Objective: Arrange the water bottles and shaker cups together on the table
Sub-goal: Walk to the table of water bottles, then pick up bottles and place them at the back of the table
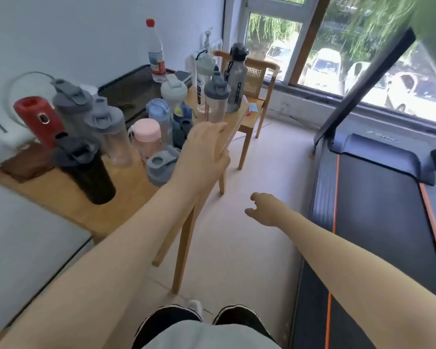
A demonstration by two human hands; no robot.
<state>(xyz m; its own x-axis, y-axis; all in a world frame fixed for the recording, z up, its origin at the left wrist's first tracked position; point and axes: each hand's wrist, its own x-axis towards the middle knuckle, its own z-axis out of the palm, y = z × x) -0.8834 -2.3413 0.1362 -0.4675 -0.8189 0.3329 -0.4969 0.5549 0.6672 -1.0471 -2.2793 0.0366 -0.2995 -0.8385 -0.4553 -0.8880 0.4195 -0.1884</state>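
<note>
Several water bottles and shaker cups stand crowded on a wooden table (61, 197). Among them are a red bottle (38, 119), a black shaker (86, 170), a clear shaker with a grey lid (106, 129), a pink-lidded bottle (146, 137), a red-capped water bottle (155, 54), a tall dark grey sports bottle (235, 79) and a low grey-lidded cup (159, 170). My left hand (202, 152) hovers at the table's right edge just beside the grey-lidded cup, fingers loosely curled, holding nothing that I can see. My right hand (264, 209) hangs over the floor, fingers apart and empty.
A wooden chair (259, 71) stands just beyond the table's far end. A treadmill (375, 222) fills the right side under the window. A black mesh tray (129, 89) and a brown cloth (25, 162) lie on the table. My shoes show at the bottom.
</note>
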